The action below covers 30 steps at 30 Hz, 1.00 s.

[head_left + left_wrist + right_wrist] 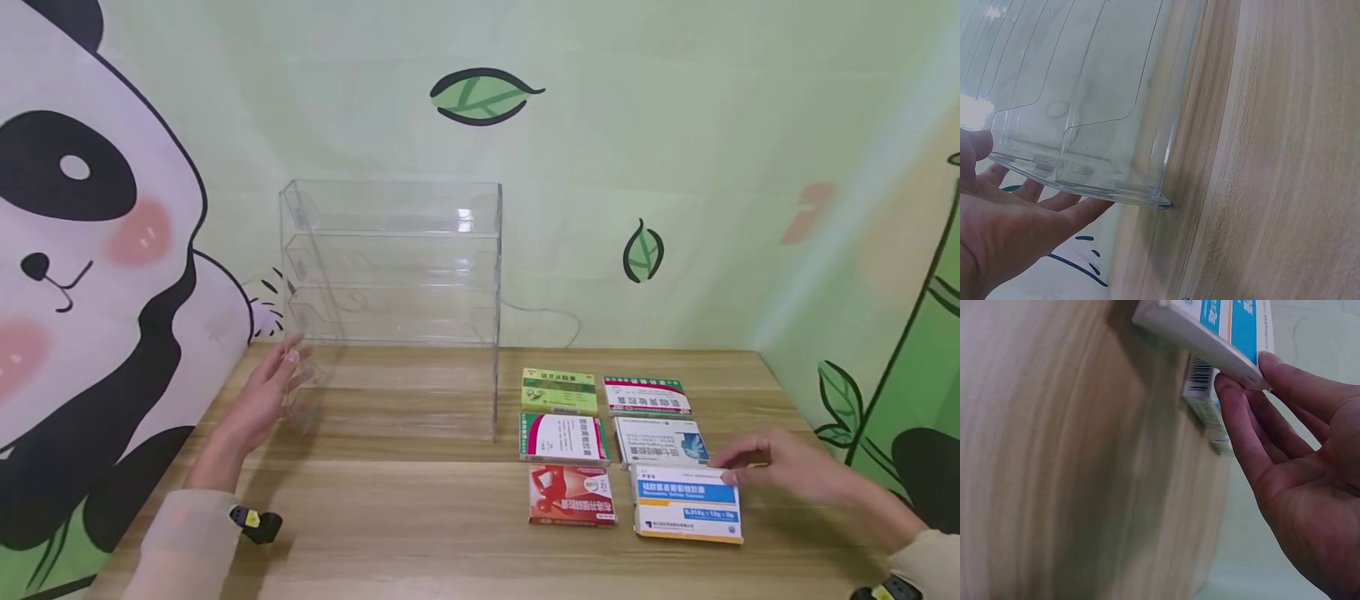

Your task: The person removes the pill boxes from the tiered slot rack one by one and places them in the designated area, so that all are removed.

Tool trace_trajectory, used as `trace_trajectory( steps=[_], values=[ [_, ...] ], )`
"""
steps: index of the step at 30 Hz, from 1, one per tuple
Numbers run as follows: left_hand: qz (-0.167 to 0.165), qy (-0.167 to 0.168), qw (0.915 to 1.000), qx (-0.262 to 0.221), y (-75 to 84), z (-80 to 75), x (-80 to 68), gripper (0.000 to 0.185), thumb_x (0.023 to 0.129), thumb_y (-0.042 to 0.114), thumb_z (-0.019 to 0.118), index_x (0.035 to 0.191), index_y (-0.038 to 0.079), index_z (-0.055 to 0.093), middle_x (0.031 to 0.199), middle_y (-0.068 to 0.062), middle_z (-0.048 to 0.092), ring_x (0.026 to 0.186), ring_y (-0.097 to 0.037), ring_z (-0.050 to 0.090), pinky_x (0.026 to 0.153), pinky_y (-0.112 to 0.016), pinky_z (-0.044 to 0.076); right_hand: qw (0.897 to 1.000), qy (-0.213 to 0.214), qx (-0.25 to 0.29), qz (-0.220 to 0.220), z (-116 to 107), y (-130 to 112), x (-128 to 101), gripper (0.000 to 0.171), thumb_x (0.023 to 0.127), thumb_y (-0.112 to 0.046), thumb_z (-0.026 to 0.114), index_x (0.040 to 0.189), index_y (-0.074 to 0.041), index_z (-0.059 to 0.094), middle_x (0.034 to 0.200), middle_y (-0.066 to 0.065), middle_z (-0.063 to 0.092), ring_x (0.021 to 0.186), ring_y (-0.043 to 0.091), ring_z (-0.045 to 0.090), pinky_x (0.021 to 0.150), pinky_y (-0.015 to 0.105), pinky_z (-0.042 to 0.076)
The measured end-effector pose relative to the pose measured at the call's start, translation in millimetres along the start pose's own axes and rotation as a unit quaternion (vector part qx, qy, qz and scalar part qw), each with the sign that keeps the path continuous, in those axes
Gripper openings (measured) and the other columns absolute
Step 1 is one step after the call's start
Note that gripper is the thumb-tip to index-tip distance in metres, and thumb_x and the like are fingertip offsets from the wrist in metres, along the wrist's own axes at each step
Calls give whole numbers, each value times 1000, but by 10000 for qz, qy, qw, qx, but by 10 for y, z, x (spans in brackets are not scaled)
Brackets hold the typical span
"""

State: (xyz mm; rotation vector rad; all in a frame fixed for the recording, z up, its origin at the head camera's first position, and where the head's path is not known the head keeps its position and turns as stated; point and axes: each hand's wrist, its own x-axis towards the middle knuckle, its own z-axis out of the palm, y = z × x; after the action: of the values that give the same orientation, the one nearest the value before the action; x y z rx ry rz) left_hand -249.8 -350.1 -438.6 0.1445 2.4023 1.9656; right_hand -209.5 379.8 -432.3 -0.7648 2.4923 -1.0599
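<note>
My left hand [258, 400] is at the left side of a clear acrylic tiered rack [497, 333]. In the left wrist view its fingers [1072, 201] lie fairly straight along the outside of the rack's side panel [1110, 194], with the thumb near the front edge. My right hand [787, 467] pinches a white, blue and orange medicine box [686, 504] at its upper right corner. The right wrist view shows thumb and index finger on that box's corner [1244, 372], and the box looks lifted off the table. Another white box [1200, 381] lies behind it.
More medicine boxes lie flat in two columns: a yellow-green one [558, 392], two white-magenta-green ones [562, 437], a white-teal one [660, 440] and a red one [572, 496]. The wooden table [420, 517] meets a green backdrop [675, 125]. A thin cable [555, 311] hangs behind the rack.
</note>
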Motion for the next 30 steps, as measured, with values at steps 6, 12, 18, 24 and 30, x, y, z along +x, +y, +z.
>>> trace_trajectory(
  steps=[6, 12, 18, 24, 30],
  values=[
    [-32, -10, 10000, -63, -16, 8, 0, 61, 107, 48, 27, 161, 29, 5, 165, -16, 9, 147, -45, 18, 107, -72, 27, 9987, -230, 441, -110, 64, 145, 1, 22, 94, -10, 66, 114, -3, 72, 113, 12, 72, 99, 11, 66, 79, 25, 55],
    [-30, -4, 10000, -70, -32, -2, -2, 60, 108, 45, 25, 161, 28, 4, 165, -17, 9, 147, -46, 17, 106, -72, 27, 9987, -286, 402, 97, 91, 168, 39, 24, 94, -13, 66, 116, -3, 71, 116, 15, 70, 100, 9, 65, 80, 24, 55],
    [-19, -15, 9999, -101, -43, 11, 5, 60, 108, 45, 25, 161, 25, 4, 165, -18, 9, 147, -46, 16, 106, -72, 28, 9987, -105, 270, 414, 101, 148, 53, 25, 94, -17, 68, 114, -2, 71, 111, 12, 71, 97, 12, 66, 79, 25, 54],
    [38, -52, 9999, -83, -23, 39, -4, 62, 107, 46, 27, 161, 26, 4, 165, -18, 10, 146, -46, 17, 106, -71, 29, 9981, 239, -82, 559, 144, 129, 58, 24, 92, -23, 71, 109, -5, 72, 105, 4, 72, 92, 10, 64, 76, 24, 54],
    [22, 71, 9999, 77, 14, 47, -17, 62, 107, 48, 27, 161, 25, 7, 164, -18, 12, 145, -48, 20, 105, -70, 31, 9956, 422, -547, 632, 135, 8, 52, 27, 96, -28, 67, 111, -6, 70, 102, 2, 71, 90, 11, 63, 75, 25, 54]
  ],
)
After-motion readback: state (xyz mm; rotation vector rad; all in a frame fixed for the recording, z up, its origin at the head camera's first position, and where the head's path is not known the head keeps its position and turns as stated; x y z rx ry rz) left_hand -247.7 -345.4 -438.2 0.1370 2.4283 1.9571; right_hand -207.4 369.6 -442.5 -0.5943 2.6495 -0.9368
